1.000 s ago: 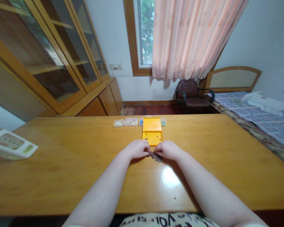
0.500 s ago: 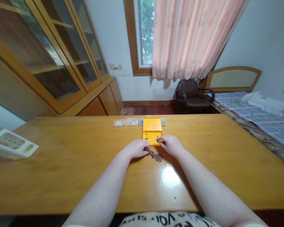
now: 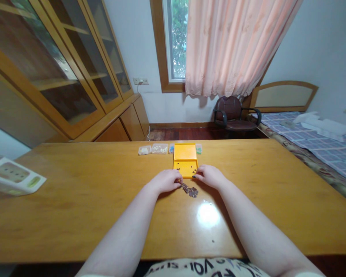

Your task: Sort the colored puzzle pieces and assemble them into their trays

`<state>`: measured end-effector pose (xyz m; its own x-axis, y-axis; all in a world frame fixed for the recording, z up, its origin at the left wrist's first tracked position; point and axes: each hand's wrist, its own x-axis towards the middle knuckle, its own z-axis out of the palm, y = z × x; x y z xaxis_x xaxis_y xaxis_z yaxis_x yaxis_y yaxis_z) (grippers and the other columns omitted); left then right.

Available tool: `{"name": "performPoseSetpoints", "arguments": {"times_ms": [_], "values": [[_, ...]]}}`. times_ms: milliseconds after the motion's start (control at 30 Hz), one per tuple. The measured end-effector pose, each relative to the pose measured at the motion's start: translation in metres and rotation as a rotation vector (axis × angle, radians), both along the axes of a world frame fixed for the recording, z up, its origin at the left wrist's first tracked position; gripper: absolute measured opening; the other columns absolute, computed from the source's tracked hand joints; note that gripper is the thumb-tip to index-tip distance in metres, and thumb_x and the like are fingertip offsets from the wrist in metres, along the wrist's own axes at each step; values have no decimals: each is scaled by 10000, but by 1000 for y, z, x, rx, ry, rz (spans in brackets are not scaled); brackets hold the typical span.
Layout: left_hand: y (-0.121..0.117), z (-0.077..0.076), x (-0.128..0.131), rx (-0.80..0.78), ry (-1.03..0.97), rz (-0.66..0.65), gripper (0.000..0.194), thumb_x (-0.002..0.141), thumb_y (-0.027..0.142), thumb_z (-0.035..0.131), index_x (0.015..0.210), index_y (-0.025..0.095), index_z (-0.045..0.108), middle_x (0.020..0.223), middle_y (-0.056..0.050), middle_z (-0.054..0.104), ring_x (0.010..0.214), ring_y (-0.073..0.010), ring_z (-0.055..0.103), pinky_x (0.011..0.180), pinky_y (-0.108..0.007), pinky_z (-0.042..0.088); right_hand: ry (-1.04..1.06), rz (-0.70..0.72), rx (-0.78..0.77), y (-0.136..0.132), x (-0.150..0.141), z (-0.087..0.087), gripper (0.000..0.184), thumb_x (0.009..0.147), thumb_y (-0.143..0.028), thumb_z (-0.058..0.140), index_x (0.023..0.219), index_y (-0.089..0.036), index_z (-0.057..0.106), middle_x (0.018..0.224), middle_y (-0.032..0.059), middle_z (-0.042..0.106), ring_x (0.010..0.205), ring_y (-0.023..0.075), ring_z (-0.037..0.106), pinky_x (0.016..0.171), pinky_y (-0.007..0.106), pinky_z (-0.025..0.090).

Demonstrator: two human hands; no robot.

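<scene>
A small yellow box (image 3: 185,152) lies open on the table, its lid side away from me and several tiny dark pieces (image 3: 192,167) scattered in the near tray. My right hand (image 3: 211,177) rests at the tray's near right corner, thumb and finger pinched on a tiny dark piece (image 3: 193,176). At the near left corner is my left hand (image 3: 167,181), its fingertips closed beside a pile of small dark brown pieces (image 3: 192,191). What those fingertips hold, if anything, is too small to make out.
Behind the box stand clear plastic containers (image 3: 160,149) with white, blue and green bits. One dark speck (image 3: 213,241) lies near the table's front edge. A white device (image 3: 15,175) stands at the far left of the table (image 3: 89,165). Beyond are a chair (image 3: 232,113) and a bed.
My right hand has drawn back slightly from inside the tray to its near right corner. More dark pieces now show at the tray's right side. My left hand has barely moved.
</scene>
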<state>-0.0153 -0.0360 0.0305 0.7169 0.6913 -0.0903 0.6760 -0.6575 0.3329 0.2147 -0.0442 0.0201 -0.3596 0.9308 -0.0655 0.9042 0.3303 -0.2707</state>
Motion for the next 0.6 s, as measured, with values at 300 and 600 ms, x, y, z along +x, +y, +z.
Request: {"name": "performPoseSetpoints", "arguments": {"times_ms": [300,600], "values": [[-1,-3,3,0,7,-40,129,785,261,572,861,258,677,901,1,643,804,-146,578,683,-228,409,-13,16,28,2,4,-2,248,845,-405,530,849,-207,680,894,50,664,768,160,588,644,239,378],[-3,-1,4,-3,10,-49,157,788,243,580,904,279,679,903,9,641,802,-140,578,689,-222,412,109,71,-69,-11,0,13,155,759,-301,571,763,-188,677,721,15,661,633,118,544,569,218,343]]}}
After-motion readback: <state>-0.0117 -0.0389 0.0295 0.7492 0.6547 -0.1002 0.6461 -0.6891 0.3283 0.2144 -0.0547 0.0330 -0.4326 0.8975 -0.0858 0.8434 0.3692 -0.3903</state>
